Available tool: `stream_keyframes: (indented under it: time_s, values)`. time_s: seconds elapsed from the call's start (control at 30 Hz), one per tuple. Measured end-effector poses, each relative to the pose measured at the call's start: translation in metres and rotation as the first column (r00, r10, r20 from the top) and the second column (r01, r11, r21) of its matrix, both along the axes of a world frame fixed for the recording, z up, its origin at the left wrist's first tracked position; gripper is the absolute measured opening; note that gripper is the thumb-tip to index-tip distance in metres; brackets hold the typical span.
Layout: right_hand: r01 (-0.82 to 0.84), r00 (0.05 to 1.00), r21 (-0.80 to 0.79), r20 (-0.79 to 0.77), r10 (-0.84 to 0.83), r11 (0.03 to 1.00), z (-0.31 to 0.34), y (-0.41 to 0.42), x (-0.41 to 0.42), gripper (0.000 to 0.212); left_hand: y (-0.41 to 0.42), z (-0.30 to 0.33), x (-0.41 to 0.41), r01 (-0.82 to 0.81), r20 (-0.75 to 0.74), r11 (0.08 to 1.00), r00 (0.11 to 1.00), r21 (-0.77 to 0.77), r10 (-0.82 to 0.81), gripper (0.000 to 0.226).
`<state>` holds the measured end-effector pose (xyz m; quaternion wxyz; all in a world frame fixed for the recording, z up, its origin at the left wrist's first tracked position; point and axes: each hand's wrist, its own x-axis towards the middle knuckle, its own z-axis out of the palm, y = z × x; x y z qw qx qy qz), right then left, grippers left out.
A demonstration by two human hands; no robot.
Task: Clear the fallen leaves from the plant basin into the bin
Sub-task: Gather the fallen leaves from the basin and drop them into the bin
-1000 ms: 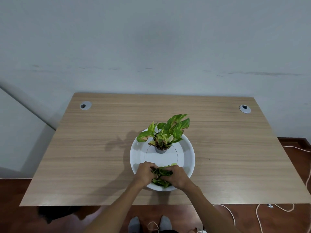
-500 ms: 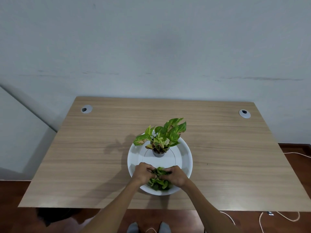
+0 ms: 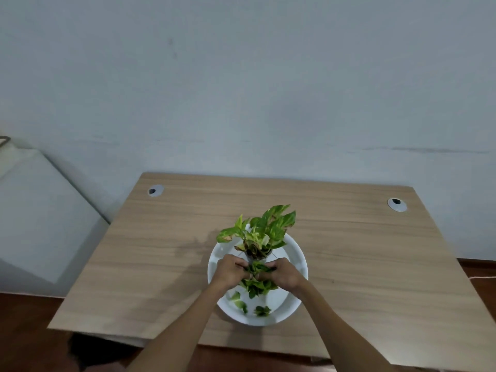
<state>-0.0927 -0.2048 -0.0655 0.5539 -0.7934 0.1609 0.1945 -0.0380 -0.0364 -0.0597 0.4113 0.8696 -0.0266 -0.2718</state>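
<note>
Leaves (image 3: 258, 277) bunch between left hand (image 3: 230, 270) and right hand (image 3: 284, 273) (both gripping).

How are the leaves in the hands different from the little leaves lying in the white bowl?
The held leaves are bunched between the left hand and right hand, lifted above the basin floor. The loose leaves lie flat and scattered, untouched, near the front rim. The bunch looks bigger. Both are green.
</note>
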Motion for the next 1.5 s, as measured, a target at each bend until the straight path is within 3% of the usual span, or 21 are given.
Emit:
stream_keyframes:
  time_s: [0.8,1.5]
  values:
    - [-0.075,0.996,-0.067,0.039,0.077,0.995,0.001,-0.006,-0.013,0.010,0.001,0.015,-0.025,-0.059,-0.022,0.998,0.998,-0.020,0.058,0.019]
    - [-0.083,0.995,-0.032,0.047,0.085,0.996,0.000,-0.003,-0.005,0.008,0.004,-0.001,-0.019,-0.199,-0.086,0.975,0.978,-0.098,0.191,0.023]
